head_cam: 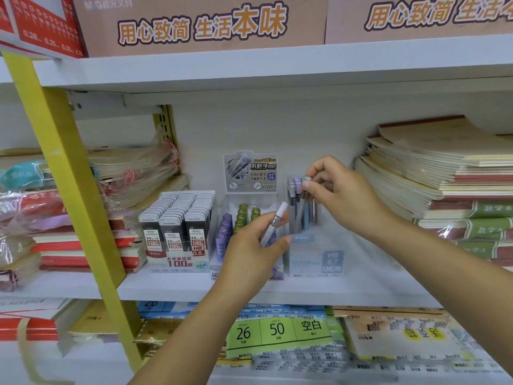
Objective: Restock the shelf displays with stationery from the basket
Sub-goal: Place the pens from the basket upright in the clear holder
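My left hand (251, 247) holds a white lead tube (274, 222) upright in front of the middle display box (219, 266) of purple and green lead tubes. My right hand (337, 194) pinches the cap of a grey lead tube (304, 190) standing in the clear display box (316, 258) marked HB 0.7, among several grey, lilac and blue tubes. Left of these stands a display box of black 0.5 lead cases (177, 226). All three boxes sit on the white shelf (347, 287). The basket is out of view.
Stacks of notebooks (444, 176) fill the shelf's right side, and wrapped notebook bundles (130, 173) fill the left. A yellow shelf upright (72, 173) slants across the left. Below lie notebook packs with a green label (277, 333). Cardboard boxes (200, 23) stand on the shelf above.
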